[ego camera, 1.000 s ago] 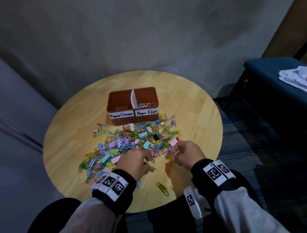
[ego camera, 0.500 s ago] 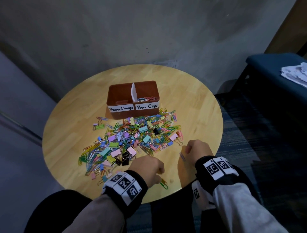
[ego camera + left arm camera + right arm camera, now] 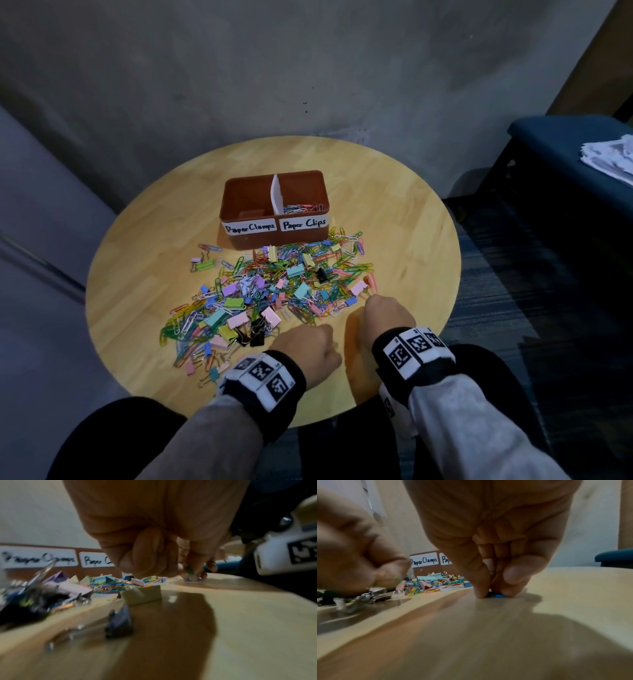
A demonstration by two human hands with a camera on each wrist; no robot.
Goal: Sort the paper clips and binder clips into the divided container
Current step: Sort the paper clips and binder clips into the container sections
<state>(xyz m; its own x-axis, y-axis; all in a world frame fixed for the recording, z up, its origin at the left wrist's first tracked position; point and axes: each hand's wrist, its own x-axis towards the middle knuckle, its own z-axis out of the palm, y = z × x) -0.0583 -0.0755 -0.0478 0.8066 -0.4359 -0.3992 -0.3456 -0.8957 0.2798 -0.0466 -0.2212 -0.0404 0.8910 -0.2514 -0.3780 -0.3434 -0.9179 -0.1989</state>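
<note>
The divided container (image 3: 275,209), a brown box with a white partition, stands near the middle of the round wooden worktop (image 3: 404,219). Its front wall carries 2 white labels, "Paper Clamps" on the left and "Paper Clips" on the right. The right compartment holds a few coloured paper clips (image 3: 303,206); what lies in the left one cannot be made out.

In front of the box, a loose heap of paper clips and binder clips (image 3: 270,294) spreads toward the person, with pastel and black binder clips mixed among wire clips of many colours.

The right hand (image 3: 387,317) is down at the near right edge of the heap. In the right wrist view its thumb and fingers (image 3: 513,574) are pressed close together onto the worktop, pinching a small blue paper clip (image 3: 496,595) that lies flat on the wood.

The left hand (image 3: 308,353) sits just beside it, at the near edge of the heap, with fingers curled into a narrow grip. A trace of green shows at its fingertips in the right wrist view, but whether it holds a clip cannot be told.

Both wrists wear black bands with printed square markers.
</note>
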